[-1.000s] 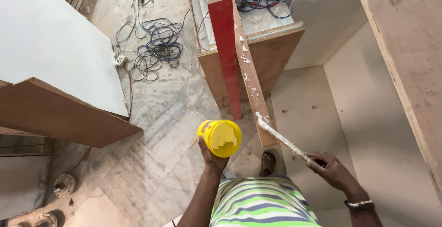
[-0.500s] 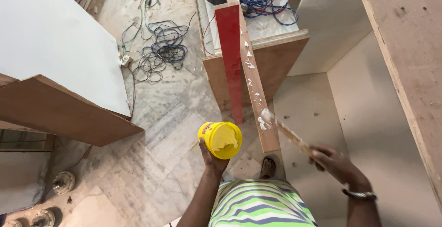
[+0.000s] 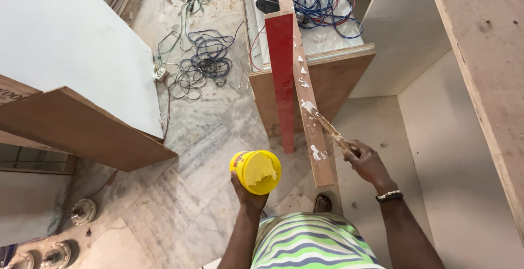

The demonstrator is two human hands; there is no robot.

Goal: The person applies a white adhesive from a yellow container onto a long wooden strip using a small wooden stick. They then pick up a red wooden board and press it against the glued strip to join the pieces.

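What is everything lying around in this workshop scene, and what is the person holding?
yellow tub: one, yellow with pale paste inside, held low centre.
brush: one, wooden handle, white paste on its tip, touching the plank.
wooden plank: one, brown with white dabs, leaning against the cabinet.
red strip: one, red, beside the plank.
cabinet: one, brown sides, top centre.
cables on cabinet: a tangle, blue and red.
cables on floor: a tangle, dark and green.
white board: one, left.
sandal: one, dark, on the marble floor.
left hand: grips the tub.
right hand: grips the brush; a bracelet on its wrist.
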